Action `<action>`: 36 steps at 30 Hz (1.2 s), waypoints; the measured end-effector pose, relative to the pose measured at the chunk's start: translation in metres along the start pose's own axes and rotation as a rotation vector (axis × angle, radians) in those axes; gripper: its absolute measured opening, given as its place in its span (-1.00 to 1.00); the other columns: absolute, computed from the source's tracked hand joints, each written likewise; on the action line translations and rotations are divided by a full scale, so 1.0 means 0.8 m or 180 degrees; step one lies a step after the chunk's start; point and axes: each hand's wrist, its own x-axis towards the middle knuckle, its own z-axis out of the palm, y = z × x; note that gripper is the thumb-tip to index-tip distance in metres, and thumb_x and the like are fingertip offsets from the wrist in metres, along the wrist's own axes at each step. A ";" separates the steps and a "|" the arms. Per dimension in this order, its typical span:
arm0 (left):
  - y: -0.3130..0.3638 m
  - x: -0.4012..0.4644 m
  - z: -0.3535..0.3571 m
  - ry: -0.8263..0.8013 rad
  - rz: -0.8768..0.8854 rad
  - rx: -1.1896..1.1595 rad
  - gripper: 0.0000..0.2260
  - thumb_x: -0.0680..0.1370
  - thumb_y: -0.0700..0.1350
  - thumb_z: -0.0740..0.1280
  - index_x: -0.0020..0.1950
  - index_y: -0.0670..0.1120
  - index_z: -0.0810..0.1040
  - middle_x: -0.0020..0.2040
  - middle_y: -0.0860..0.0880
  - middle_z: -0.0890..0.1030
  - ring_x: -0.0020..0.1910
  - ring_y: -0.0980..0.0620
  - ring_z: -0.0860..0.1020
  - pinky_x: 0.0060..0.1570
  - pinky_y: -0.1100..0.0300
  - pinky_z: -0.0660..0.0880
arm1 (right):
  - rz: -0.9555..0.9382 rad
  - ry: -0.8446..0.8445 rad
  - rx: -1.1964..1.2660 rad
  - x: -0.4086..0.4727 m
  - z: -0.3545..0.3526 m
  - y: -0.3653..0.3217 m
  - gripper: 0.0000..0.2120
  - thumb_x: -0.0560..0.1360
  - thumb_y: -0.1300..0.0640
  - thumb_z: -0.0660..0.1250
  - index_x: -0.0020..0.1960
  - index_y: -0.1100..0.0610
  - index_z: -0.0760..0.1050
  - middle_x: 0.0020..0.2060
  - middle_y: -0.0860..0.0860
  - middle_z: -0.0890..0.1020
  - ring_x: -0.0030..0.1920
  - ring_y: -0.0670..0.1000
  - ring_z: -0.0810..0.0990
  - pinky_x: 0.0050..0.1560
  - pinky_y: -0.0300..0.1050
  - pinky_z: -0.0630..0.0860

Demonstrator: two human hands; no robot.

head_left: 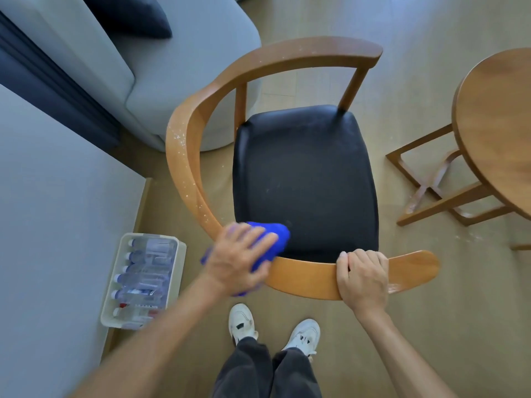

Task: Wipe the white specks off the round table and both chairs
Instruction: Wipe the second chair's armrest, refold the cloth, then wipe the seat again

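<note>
A wooden chair with a curved backrest rail [184, 156] and a black seat [304, 179] stands in front of me. White specks dot the rail's left curve and its far arm. My left hand [238, 257] presses a blue cloth [273, 239] onto the near left part of the rail, fingers spread flat over it. My right hand [363, 275] grips the near rail further right, fingers curled over its top edge. The round wooden table [494, 124] shows at the right edge. A few specks lie near the rail's right tip [398, 288].
A grey sofa [184, 70] with a dark cushion sits behind the chair. A white bin of water bottles [143, 280] stands on the floor at the left beside a grey surface. The table's wooden base [431, 185] is to the right. My feet [273, 328] stand just behind the chair.
</note>
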 end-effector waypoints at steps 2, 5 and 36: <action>-0.084 0.003 -0.030 -0.0205 0.0365 0.0454 -0.62 0.45 0.03 0.30 0.20 -0.12 0.59 0.12 -0.18 0.59 0.09 -0.27 0.54 0.24 -0.18 0.38 | 0.0026 -0.0034 0.0012 0.000 0.000 -0.001 -0.60 0.55 0.11 0.09 -0.45 0.14 0.40 -0.50 0.00 0.45 -0.38 0.07 0.42 -0.05 -0.01 0.34; -0.158 0.029 -0.057 -0.0563 0.0826 0.1013 -0.62 0.50 0.06 0.24 0.20 -0.13 0.58 0.15 -0.21 0.58 0.16 -0.27 0.52 0.33 -0.23 0.30 | 0.0044 -0.0016 0.0016 -0.001 0.002 0.000 -0.61 0.54 0.12 0.10 -0.44 0.14 0.40 -0.50 0.00 0.44 -0.38 0.08 0.42 -0.04 -0.01 0.34; -0.207 0.096 -0.088 -0.0406 0.0429 0.0733 -0.64 0.42 0.07 0.32 0.10 -0.10 0.63 0.13 -0.15 0.59 0.26 -0.22 0.45 0.38 -0.21 0.22 | 0.0090 -0.0118 -0.0282 -0.002 -0.007 -0.005 -0.59 0.54 0.11 0.06 -0.44 0.12 0.41 -0.48 0.00 0.46 -0.37 0.09 0.44 -0.07 0.03 0.36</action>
